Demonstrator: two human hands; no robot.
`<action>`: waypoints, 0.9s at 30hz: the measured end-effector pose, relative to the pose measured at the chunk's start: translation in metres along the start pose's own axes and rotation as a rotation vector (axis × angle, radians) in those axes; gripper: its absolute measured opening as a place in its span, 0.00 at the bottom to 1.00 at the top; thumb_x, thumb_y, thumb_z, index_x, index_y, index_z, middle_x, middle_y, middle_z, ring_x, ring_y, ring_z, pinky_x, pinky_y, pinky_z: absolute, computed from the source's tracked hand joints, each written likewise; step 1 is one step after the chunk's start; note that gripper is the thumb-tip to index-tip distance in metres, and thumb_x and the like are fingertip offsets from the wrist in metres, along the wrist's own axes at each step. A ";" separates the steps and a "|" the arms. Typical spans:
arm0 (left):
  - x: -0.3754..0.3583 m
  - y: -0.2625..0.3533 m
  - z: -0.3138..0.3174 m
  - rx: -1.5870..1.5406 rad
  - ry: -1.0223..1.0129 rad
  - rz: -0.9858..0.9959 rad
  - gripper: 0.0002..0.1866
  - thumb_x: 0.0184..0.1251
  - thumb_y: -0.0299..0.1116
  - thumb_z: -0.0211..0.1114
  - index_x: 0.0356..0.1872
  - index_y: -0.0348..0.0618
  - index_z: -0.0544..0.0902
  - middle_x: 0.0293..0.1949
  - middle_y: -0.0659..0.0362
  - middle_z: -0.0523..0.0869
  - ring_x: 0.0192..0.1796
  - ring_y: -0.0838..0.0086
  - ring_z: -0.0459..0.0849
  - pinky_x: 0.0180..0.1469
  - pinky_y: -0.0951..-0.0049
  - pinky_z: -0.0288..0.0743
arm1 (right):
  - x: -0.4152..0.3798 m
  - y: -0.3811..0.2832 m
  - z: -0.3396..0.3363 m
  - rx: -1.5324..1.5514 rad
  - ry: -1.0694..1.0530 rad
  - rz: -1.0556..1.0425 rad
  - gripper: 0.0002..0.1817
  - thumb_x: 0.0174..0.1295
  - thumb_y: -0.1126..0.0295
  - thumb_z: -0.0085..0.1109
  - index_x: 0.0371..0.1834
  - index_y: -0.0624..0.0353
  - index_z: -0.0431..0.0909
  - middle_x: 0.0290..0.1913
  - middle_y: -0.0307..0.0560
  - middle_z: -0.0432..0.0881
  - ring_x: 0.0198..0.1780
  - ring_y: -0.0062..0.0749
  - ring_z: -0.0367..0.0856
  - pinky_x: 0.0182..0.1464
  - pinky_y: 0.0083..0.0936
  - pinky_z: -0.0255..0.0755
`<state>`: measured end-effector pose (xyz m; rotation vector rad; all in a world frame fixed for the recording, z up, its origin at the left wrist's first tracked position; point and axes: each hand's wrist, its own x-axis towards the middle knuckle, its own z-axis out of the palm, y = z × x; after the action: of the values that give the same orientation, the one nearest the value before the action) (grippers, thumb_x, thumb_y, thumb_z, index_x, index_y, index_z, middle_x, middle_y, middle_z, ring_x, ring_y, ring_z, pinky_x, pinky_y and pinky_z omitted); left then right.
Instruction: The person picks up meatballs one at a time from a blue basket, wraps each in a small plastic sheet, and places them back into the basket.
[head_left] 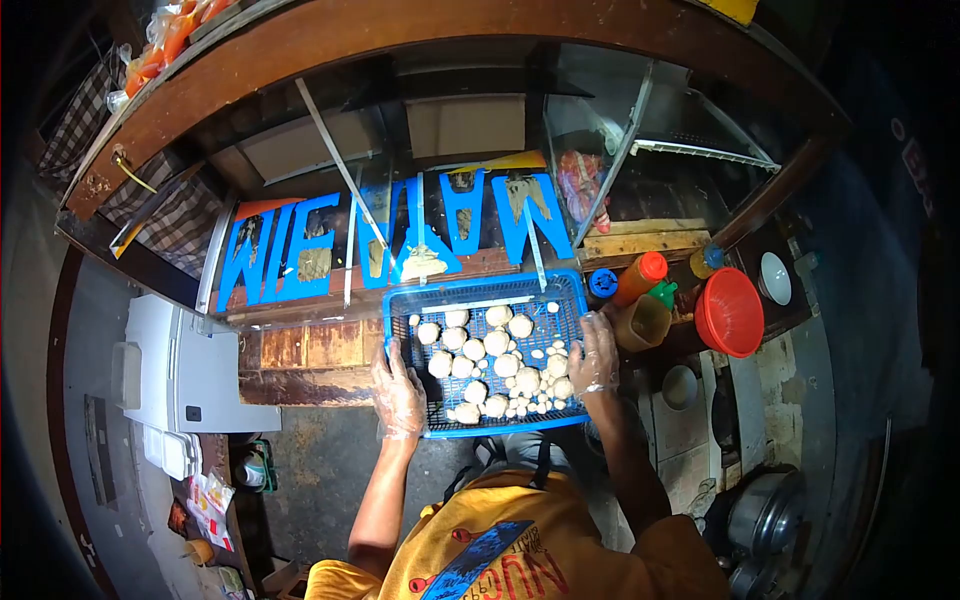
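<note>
A blue plastic basket [484, 434] is held level in front of my body, its far edge over the counter. Pale, round meatballs [473, 349] of large and small sizes lie scattered in it, the small ones mostly toward the right. My left hand [399, 393], in a clear plastic glove, grips the basket's left side. On the opposite side, my right hand [596, 358], also gloved, holds the rim with its fingers along the edge.
Beyond the basket is a glass case with blue lettering [300, 255]. Right of it stand an orange-capped bottle [640, 277], a blue-capped jar [602, 284] and a red bowl [729, 312]. Metal pots [765, 512] are at lower right, a white cabinet [170, 350] at left.
</note>
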<state>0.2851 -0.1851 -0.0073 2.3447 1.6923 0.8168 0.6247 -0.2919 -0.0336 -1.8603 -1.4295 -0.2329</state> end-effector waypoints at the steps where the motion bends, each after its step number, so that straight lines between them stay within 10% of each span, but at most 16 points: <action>1: 0.000 0.006 -0.004 0.039 -0.014 0.020 0.38 0.67 0.23 0.69 0.78 0.39 0.66 0.73 0.31 0.71 0.73 0.35 0.73 0.71 0.46 0.75 | 0.002 -0.003 -0.001 -0.057 -0.004 -0.058 0.29 0.61 0.78 0.64 0.69 0.65 0.77 0.70 0.63 0.77 0.74 0.63 0.73 0.78 0.55 0.66; 8: 0.003 0.022 -0.003 0.101 0.004 0.128 0.29 0.63 0.24 0.71 0.67 0.40 0.78 0.71 0.36 0.75 0.79 0.34 0.66 0.79 0.33 0.60 | 0.005 -0.005 0.006 0.021 -0.245 -0.163 0.22 0.62 0.74 0.68 0.61 0.63 0.82 0.66 0.59 0.80 0.74 0.61 0.74 0.80 0.57 0.64; 19: -0.002 0.040 0.021 -0.054 -0.129 0.123 0.24 0.68 0.24 0.66 0.65 0.35 0.78 0.60 0.38 0.83 0.68 0.42 0.79 0.73 0.38 0.69 | 0.011 -0.040 0.073 0.495 -0.371 -0.316 0.17 0.62 0.76 0.66 0.56 0.61 0.82 0.58 0.56 0.83 0.63 0.58 0.80 0.71 0.53 0.72; 21: -0.004 0.037 0.030 -0.052 -0.084 0.126 0.23 0.70 0.25 0.65 0.66 0.34 0.78 0.58 0.38 0.84 0.63 0.43 0.83 0.68 0.43 0.75 | -0.004 -0.041 0.104 1.081 -0.724 0.421 0.14 0.74 0.69 0.61 0.59 0.60 0.83 0.59 0.49 0.83 0.61 0.41 0.83 0.66 0.39 0.77; 22: -0.003 0.036 0.032 -0.056 -0.089 0.112 0.22 0.71 0.26 0.65 0.65 0.34 0.78 0.57 0.39 0.85 0.61 0.43 0.84 0.65 0.45 0.77 | 0.001 -0.046 0.109 0.819 -0.457 -0.239 0.14 0.77 0.67 0.60 0.60 0.60 0.82 0.55 0.47 0.84 0.57 0.35 0.84 0.61 0.35 0.79; 25: -0.005 0.037 0.033 -0.049 -0.113 0.049 0.21 0.72 0.27 0.65 0.64 0.35 0.79 0.57 0.40 0.86 0.58 0.42 0.85 0.60 0.48 0.81 | 0.011 -0.068 0.117 0.930 -0.719 -0.048 0.15 0.75 0.69 0.61 0.61 0.60 0.82 0.56 0.52 0.84 0.60 0.42 0.84 0.61 0.40 0.79; 26: -0.005 0.038 0.032 -0.045 -0.130 0.010 0.20 0.72 0.27 0.65 0.63 0.36 0.80 0.56 0.41 0.86 0.57 0.42 0.85 0.59 0.48 0.81 | 0.018 -0.069 0.115 0.542 -0.453 -0.495 0.15 0.73 0.69 0.62 0.59 0.62 0.83 0.57 0.58 0.84 0.60 0.51 0.84 0.62 0.45 0.79; 27: -0.006 0.038 0.030 -0.040 -0.130 0.003 0.20 0.72 0.27 0.65 0.63 0.36 0.80 0.56 0.41 0.86 0.57 0.42 0.85 0.59 0.48 0.81 | 0.020 -0.075 0.112 0.549 -0.457 -0.497 0.15 0.73 0.69 0.62 0.59 0.62 0.83 0.57 0.58 0.84 0.60 0.51 0.84 0.62 0.45 0.79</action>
<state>0.3310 -0.1986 -0.0194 2.3203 1.6060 0.6763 0.5321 -0.1975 -0.0657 -1.1279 -2.0103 0.3441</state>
